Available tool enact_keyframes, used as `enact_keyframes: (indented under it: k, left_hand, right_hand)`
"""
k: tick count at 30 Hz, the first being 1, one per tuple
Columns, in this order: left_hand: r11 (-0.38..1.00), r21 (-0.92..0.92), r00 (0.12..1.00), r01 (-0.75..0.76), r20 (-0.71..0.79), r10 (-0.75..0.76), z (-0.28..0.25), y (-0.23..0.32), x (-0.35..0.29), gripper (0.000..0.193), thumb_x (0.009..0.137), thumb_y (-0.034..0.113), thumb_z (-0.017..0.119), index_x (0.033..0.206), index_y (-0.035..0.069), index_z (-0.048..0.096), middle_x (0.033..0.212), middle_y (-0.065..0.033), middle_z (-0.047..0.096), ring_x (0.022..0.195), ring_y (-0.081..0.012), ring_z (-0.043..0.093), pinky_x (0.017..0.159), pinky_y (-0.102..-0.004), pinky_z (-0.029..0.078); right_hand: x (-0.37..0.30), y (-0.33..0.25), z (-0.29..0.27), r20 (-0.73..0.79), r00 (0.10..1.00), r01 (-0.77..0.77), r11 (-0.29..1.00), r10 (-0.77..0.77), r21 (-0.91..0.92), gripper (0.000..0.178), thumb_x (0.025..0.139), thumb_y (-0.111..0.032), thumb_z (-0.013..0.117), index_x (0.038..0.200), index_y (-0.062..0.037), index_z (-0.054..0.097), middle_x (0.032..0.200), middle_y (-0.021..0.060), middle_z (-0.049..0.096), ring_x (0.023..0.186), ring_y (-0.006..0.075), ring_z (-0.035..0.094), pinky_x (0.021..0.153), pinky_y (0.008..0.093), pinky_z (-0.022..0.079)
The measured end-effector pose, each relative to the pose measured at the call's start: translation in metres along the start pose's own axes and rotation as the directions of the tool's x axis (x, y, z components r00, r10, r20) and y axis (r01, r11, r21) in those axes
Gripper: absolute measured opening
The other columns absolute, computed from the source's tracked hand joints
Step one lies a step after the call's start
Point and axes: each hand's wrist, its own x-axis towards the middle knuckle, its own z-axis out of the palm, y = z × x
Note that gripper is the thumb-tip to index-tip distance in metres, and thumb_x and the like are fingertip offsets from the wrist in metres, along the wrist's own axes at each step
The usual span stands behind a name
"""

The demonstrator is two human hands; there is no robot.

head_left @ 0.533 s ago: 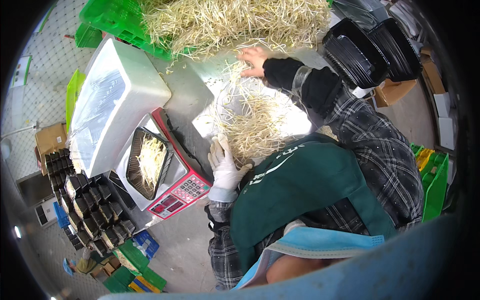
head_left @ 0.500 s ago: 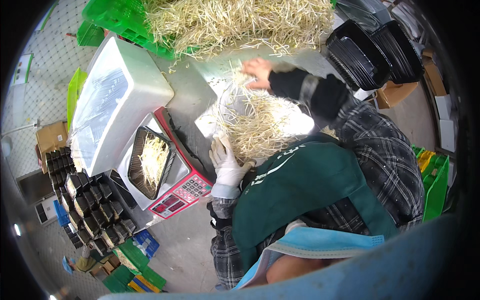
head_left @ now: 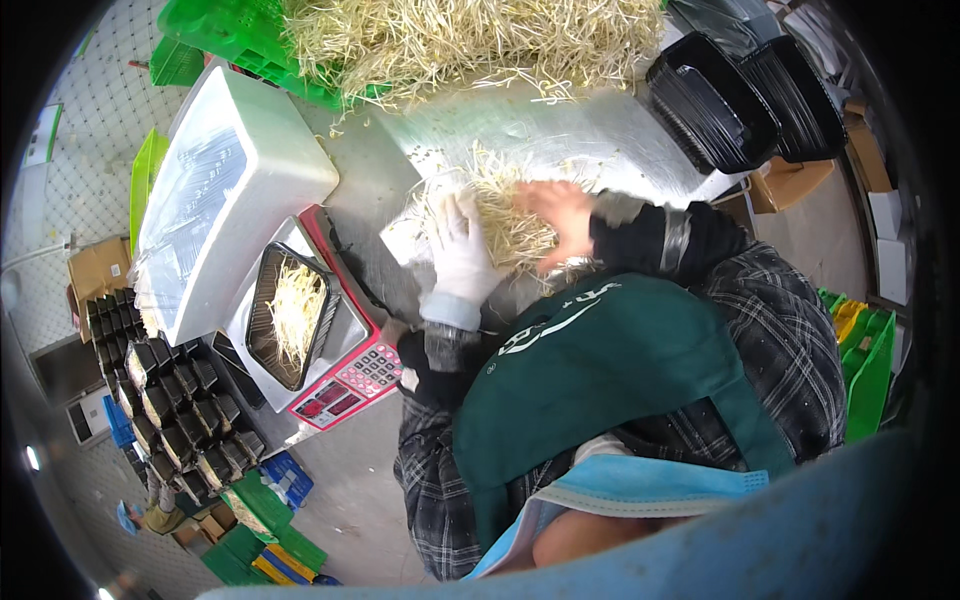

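A loose heap of bean sprouts (head_left: 500,205) lies on the metal table in front of me. My left hand (head_left: 462,252), in a white glove, rests on its left side with fingers stretched out. From the right, my bare right hand (head_left: 562,215) touches the same heap, its fingers spread. The sprouts lie between and partly under both hands. Left of them, a black plastic tray (head_left: 318,345) holding a small portion of sprouts sits on the red and white weighing scale (head_left: 372,368).
A large mound of sprouts (head_left: 470,45) fills the far side beside a green crate (head_left: 225,40). Stacked black trays (head_left: 715,105) stand at the far right. A white bin (head_left: 285,150) adjoins the scale. Several filled trays (head_left: 185,415) are piled at the left.
My left hand has moved away from me onto the heap. The right hand has come nearer and to the right, and the spread sprouts are now bunched more closely between both hands.
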Motion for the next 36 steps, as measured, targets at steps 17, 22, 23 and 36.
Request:
enact_keyframes:
  k: [17, 22, 23, 36]
  left_hand:
    - [0.911, -0.412, 0.954, -0.006, -0.274, -0.118, -0.030, -0.039, 0.022, 0.027, 0.068, 0.018, 0.062, 0.093, 0.009, 0.063, 0.087, -0.0153, 0.059, 0.080, -0.0323, 0.056, 0.070, -0.0373, 0.047]
    - [0.982, 0.102, 0.985, 0.161, -0.083, -0.153, -0.020, -0.046, 0.011, 0.028, 0.064, 0.017, 0.062, 0.091, 0.009, 0.061, 0.094, -0.0141, 0.054, 0.089, -0.0330, 0.050, 0.072, -0.0448, 0.042]
    - [0.986, -0.077, 0.978, 0.150, -0.135, -0.159, -0.003, -0.048, 0.003, 0.028, 0.065, 0.013, 0.061, 0.093, 0.008, 0.059, 0.089, -0.0146, 0.055, 0.083, -0.0323, 0.052, 0.069, -0.0434, 0.043]
    - [0.989, -0.013, 0.989, -0.147, 0.029, 0.147, -0.029, 0.006, -0.086, 0.082, 0.059, 0.026, 0.070, 0.131, 0.016, 0.032, 0.121, -0.0105, 0.042, 0.108, -0.0295, 0.041, 0.096, -0.0440, 0.029]
  right_hand:
    - [0.015, 0.088, -0.067, -0.224, 0.966, -0.007, 0.880, 0.129, 0.474, 0.042, 0.065, -0.003, 0.060, 0.106, -0.0038, 0.053, 0.091, 0.0071, 0.061, 0.082, 0.0151, 0.058, 0.073, 0.0257, 0.045]
    - [0.027, 0.100, -0.084, -0.230, 0.928, 0.020, 0.577, 0.293, 0.816, 0.045, 0.068, -0.003, 0.062, 0.111, 0.0017, 0.049, 0.095, 0.0052, 0.058, 0.084, 0.0114, 0.054, 0.073, 0.0241, 0.044]
    - [0.027, 0.087, -0.088, -0.254, 0.921, 0.045, 0.569, 0.294, 0.821, 0.047, 0.068, -0.003, 0.062, 0.112, 0.0022, 0.048, 0.096, 0.0056, 0.058, 0.084, 0.0116, 0.054, 0.073, 0.0243, 0.044]
    - [0.033, 0.032, -0.038, -0.270, 0.944, -0.143, 0.972, 0.191, 0.186, 0.031, 0.071, -0.023, 0.065, 0.097, -0.0059, 0.059, 0.098, 0.0115, 0.058, 0.087, 0.0244, 0.057, 0.076, 0.0341, 0.046]
